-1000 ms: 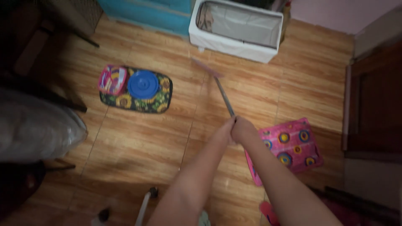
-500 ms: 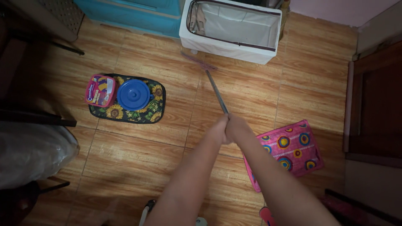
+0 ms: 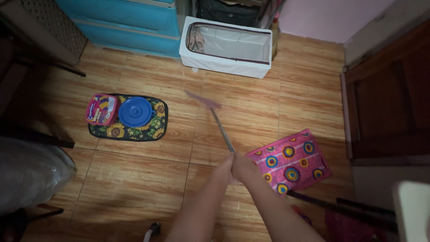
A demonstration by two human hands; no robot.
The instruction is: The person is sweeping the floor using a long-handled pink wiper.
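Both hands together on one long thin handle: left hand (image 3: 225,165) and right hand (image 3: 242,166) side by side, touching, each closed around the near end of the mop handle (image 3: 222,131). Bare forearms reaching up from the bottom edge of the view. Metal-grey handle slanting away and to the left across the wood-patterned floor (image 3: 148,179). At its far end a flat purple mop head (image 3: 202,100), blurred, apparently low over the tiles or on them; hard to tell which from this view.

Just beyond the mop head, a white open-topped storage box (image 3: 226,63) with a dark rim, standing against blue plastic drawers (image 3: 130,18). Well to the left of the handle, a dark sunflower-print mat (image 3: 159,127) carrying a round blue lid (image 3: 134,112) and, touching it on the left, a pink rectangular container (image 3: 101,109). Just right of the hands, a pink mat with ringed circles (image 3: 291,161), lying askew. Along the right side, a dark wooden door (image 3: 389,98). At the left edge, a grey bulging bag (image 3: 27,175).
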